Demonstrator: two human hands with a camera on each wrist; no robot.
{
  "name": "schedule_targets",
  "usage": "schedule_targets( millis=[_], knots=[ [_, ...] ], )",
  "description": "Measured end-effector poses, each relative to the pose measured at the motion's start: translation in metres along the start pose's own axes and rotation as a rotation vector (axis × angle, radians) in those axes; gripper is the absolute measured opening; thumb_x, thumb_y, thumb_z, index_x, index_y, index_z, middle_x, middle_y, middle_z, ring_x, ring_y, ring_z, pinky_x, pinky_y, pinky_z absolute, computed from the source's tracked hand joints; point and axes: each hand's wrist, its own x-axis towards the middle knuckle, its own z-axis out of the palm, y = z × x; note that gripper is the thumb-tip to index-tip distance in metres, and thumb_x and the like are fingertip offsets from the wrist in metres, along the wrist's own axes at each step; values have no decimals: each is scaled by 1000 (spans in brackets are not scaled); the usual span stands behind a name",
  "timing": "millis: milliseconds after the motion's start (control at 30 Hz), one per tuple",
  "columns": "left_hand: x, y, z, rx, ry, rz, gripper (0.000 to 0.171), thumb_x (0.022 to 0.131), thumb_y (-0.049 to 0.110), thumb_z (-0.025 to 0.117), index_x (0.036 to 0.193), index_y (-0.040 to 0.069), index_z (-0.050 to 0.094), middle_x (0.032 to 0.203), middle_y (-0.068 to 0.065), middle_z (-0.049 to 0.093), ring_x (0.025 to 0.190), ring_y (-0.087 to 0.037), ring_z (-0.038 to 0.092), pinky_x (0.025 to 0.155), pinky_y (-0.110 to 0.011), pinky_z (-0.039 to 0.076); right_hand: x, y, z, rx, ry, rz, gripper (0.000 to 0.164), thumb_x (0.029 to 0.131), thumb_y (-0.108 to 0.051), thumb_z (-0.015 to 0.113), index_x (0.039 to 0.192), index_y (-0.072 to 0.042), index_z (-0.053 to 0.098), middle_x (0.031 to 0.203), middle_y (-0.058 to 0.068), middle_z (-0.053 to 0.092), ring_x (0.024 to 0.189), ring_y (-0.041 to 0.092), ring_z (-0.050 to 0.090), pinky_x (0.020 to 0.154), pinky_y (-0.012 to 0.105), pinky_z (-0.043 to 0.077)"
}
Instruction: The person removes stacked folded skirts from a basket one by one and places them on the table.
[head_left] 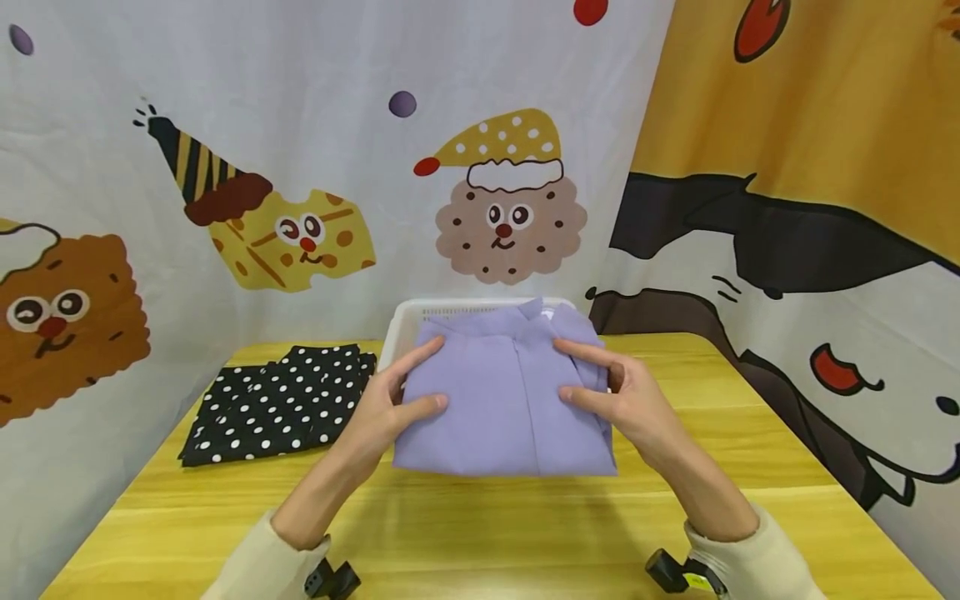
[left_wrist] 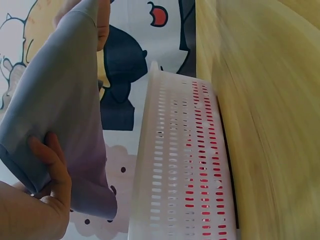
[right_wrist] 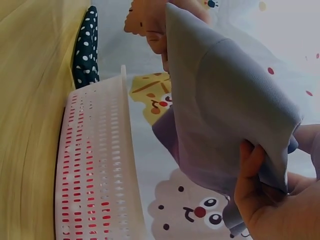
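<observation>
A folded lavender shirt (head_left: 480, 404), with a collar-like top edge and a seam down its front, is held up above the table. My left hand (head_left: 385, 410) grips its left side, thumb on the front face. At the right side my right hand (head_left: 628, 402) holds it the same way. Both wrist views show the shirt's underside, with fingers curled at its edges. Behind the shirt stands a white plastic basket (head_left: 402, 323), mostly hidden in the head view. Its slotted side wall (left_wrist: 175, 165) shows below the raised shirt, with something red visible through the slots.
A folded black cloth with white polka dots (head_left: 281, 407) lies on the left of the wooden table (head_left: 705, 433). A printed cartoon curtain (head_left: 315, 100) hangs behind the table and along its sides.
</observation>
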Motion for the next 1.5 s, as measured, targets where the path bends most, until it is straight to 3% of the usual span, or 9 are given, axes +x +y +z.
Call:
schedule_targets(
  millis=[200,433,800,1200,1500],
  knots=[
    [0,-1,1,-16,-1,-19,74,94,16,71,160,29,39,156,-13,48,130,-29,59,101,-44,57,0,-2,-3,-21,-28,0,59,92,-10,75,148,-7,56,149,25,49,121,30,58,90,27,58],
    [0,-1,-2,16,27,-13,70,92,17,74,156,26,47,155,-12,51,128,-29,61,98,-43,59,0,-3,-5,-13,-40,10,53,95,-10,72,145,-4,58,146,24,53,112,17,65,90,27,59],
    [0,-1,-1,-7,82,-45,62,89,10,77,147,17,58,141,-15,65,109,-23,72,90,-39,62,-2,-5,1,22,13,46,47,94,-12,74,138,-2,64,131,24,64,96,15,72,82,32,63],
    [-2,-2,2,-45,-2,-33,66,87,5,75,148,17,54,142,-15,56,107,-25,70,88,-41,61,-3,-4,2,5,52,54,40,95,-18,75,132,-5,70,132,18,66,96,14,71,79,33,63],
    [-5,-4,3,-68,-94,-69,73,85,3,73,152,19,48,136,-22,52,107,-28,68,85,-49,62,-3,1,1,-11,-33,-7,34,90,-1,72,124,1,73,127,21,65,94,21,72,78,36,64]
  ],
)
